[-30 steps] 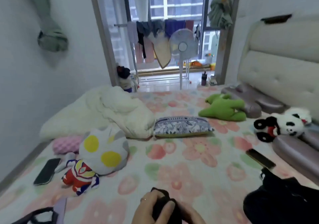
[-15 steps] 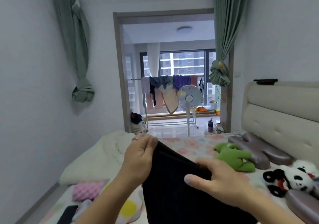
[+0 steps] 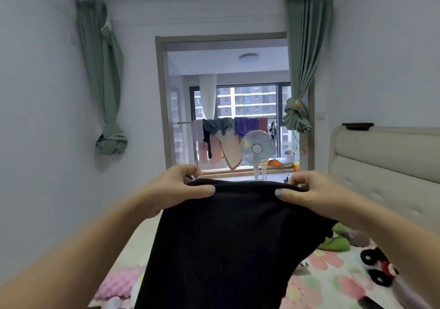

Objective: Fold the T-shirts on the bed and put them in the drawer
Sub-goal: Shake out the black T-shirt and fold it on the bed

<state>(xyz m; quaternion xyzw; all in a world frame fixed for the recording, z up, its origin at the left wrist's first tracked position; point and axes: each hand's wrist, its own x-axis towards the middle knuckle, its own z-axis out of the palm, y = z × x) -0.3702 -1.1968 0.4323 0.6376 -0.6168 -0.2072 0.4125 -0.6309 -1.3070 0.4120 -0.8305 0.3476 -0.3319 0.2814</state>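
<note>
Black knit fabric, one T-shirt (image 3: 221, 244), hangs in the air above the bed (image 3: 333, 282), held up by its top edge between two bare hands. Left hand (image 3: 177, 189) and right hand (image 3: 316, 192) each pinch that edge, thumb on the near face and fingers folded over the far side, so both grips are clamped on the cloth. The hands stand well apart along the edge, which pulls it nearly taut and level; by judgement this lets the garment drop straight and shows its outline before it is laid flat for the first fold. Which part of the shirt the edge is, hem or shoulders, cannot be told. The lower part of the shirt runs out of view at the bottom.

Beside the shirt, on the flowered bed cover, lie one green plush toy (image 3: 335, 243) and one black-and-white plush toy (image 3: 378, 269), both right of the shirt, and one pink cushion (image 3: 119, 282) left of it. Beyond the shirt stand one pedestal fan (image 3: 257, 148) and one clothes rail (image 3: 228, 127) hung with several garments. Two green curtains, each knotted, flank the doorway: one on the left (image 3: 104, 82), one on the right (image 3: 302, 70). No drawer is visible, and no second T-shirt can be counted here.
</note>
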